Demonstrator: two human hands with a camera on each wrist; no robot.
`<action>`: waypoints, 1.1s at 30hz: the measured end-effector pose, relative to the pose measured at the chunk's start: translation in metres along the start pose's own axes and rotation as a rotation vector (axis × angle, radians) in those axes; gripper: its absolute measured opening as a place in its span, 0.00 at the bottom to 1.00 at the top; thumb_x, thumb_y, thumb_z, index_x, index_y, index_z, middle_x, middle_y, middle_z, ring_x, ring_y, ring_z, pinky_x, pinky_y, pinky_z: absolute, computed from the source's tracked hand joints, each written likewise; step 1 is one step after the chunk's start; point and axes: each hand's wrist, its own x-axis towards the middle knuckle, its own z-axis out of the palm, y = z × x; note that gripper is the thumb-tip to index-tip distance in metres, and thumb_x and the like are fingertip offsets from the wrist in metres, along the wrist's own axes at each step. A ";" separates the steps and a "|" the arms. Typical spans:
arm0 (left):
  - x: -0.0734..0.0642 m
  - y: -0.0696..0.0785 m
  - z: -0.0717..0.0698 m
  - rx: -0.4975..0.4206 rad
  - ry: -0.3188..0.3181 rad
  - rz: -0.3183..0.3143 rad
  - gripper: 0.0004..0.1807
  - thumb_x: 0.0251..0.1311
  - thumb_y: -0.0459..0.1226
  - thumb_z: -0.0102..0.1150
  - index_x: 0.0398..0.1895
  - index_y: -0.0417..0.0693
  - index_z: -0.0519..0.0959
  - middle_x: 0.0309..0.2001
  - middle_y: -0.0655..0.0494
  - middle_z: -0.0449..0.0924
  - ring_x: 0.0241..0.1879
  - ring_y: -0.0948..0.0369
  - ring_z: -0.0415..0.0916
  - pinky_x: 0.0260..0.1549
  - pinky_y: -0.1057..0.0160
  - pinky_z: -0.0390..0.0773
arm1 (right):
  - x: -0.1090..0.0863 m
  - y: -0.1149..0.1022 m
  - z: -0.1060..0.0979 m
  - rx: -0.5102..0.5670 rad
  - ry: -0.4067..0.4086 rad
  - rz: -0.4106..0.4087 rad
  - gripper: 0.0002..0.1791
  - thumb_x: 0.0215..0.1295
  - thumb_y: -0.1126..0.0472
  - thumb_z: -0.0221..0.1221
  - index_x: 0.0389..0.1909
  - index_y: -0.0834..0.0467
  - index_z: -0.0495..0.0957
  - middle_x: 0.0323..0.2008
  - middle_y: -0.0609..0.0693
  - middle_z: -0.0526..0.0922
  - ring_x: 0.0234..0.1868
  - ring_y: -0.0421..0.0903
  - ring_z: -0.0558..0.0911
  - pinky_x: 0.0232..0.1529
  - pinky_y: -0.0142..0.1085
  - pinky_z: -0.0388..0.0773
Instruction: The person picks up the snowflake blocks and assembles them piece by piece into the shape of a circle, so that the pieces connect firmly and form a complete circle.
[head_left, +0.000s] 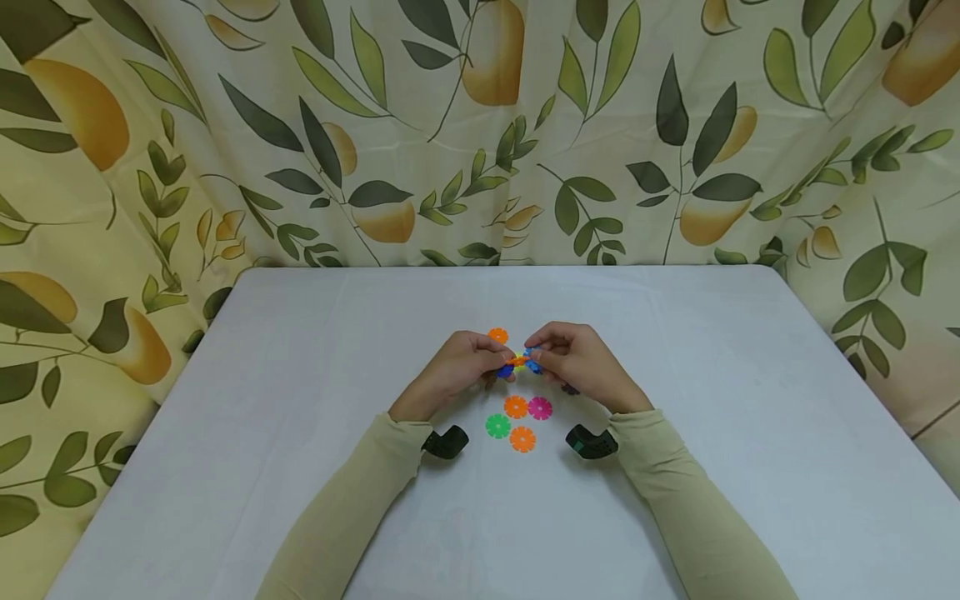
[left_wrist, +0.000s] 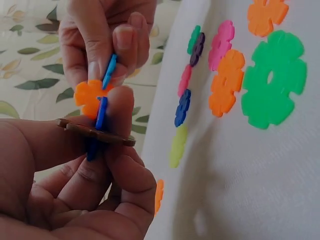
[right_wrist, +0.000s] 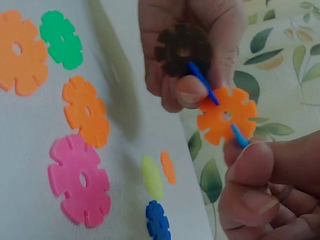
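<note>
Above the white table, both hands hold a small chain of slotted plastic flower-shaped discs. My left hand (head_left: pixel 461 367) grips its left end, where a brown disc (right_wrist: pixel 184 50) crosses a dark blue disc (left_wrist: pixel 102 114). An orange disc (right_wrist: pixel 227 116) stands in the middle, slotted onto the dark blue one. On its other side is a light blue disc (left_wrist: pixel 110 71), pinched between the thumb and fingers of my right hand (head_left: pixel 588 367). Fingers partly cover both blue discs.
Nearer me on the table lie a pink disc (head_left: pixel 540 407), a green disc (head_left: pixel 498 426) and two orange discs (head_left: pixel 522 439). Beyond the hands are another orange disc (head_left: pixel 498 335), a yellow disc (right_wrist: pixel 152 177) and a blue disc (right_wrist: pixel 158 220). A leaf-patterned curtain (head_left: pixel 450 167) hangs behind.
</note>
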 end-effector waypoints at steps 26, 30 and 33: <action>-0.001 0.004 -0.005 0.084 -0.138 0.000 0.20 0.77 0.46 0.63 0.59 0.40 0.84 0.43 0.51 0.85 0.39 0.56 0.78 0.40 0.63 0.80 | 0.001 0.000 0.005 -0.003 0.070 -0.042 0.11 0.76 0.69 0.62 0.55 0.68 0.83 0.35 0.62 0.87 0.34 0.60 0.85 0.32 0.39 0.82; -0.001 0.004 -0.008 0.056 -0.116 -0.010 0.22 0.76 0.45 0.64 0.62 0.39 0.80 0.44 0.49 0.86 0.38 0.56 0.79 0.41 0.61 0.82 | 0.001 0.001 0.004 -0.021 0.084 -0.048 0.10 0.77 0.68 0.60 0.54 0.67 0.83 0.33 0.60 0.87 0.33 0.61 0.84 0.31 0.38 0.81; 0.000 0.004 -0.012 0.019 -0.104 -0.026 0.21 0.76 0.43 0.64 0.62 0.39 0.79 0.44 0.49 0.86 0.38 0.57 0.79 0.43 0.61 0.83 | 0.000 0.002 0.004 -0.055 0.083 -0.041 0.09 0.78 0.67 0.61 0.53 0.66 0.84 0.32 0.57 0.86 0.32 0.61 0.82 0.29 0.38 0.79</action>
